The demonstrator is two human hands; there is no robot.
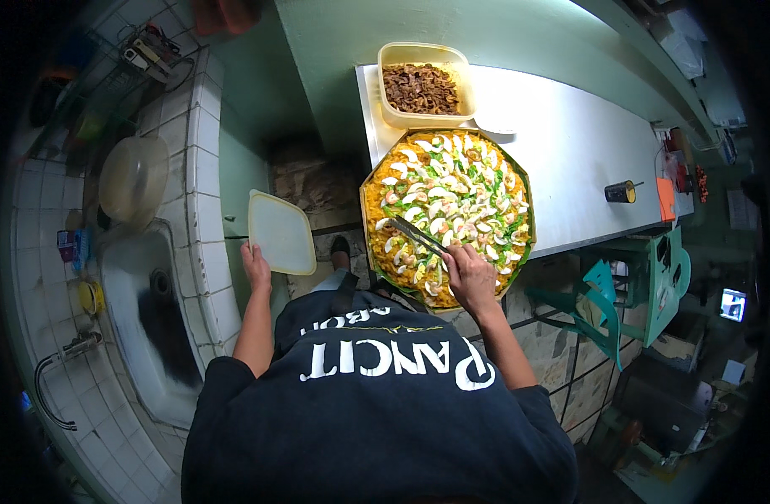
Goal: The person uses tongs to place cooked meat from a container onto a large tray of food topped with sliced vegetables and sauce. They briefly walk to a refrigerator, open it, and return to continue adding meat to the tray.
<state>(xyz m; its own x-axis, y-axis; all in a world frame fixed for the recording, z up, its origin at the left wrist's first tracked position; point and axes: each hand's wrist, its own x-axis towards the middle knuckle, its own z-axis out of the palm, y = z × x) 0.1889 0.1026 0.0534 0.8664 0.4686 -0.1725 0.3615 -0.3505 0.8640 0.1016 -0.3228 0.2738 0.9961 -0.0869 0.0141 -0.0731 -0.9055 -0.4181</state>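
Seen from above, a person in a black shirt (385,412) with white lettering stood at a white table (561,151). On its near left end, in front of the person, sat a large octagonal tray (365,210) filled with orange-yellow noodles (383,193), thickly topped with sliced boiled eggs (437,191) and chopped greens. The right hand (470,275) was closed around black tongs (423,236), whose tips pointed left over the noodles; whether they touched the food could not be told. The left hand (257,262) gripped the lower left edge of a pale, rounded rectangular plastic lid (282,235), held left of the tray, apart from it. Just beyond the tray stood a cream plastic container (400,118) with dark brown strips (420,88) inside. Farther right on the table was a dark cup (620,192); a green plastic chair (601,311) stood below. A sink (124,269) lay to the left, set among white tiles.
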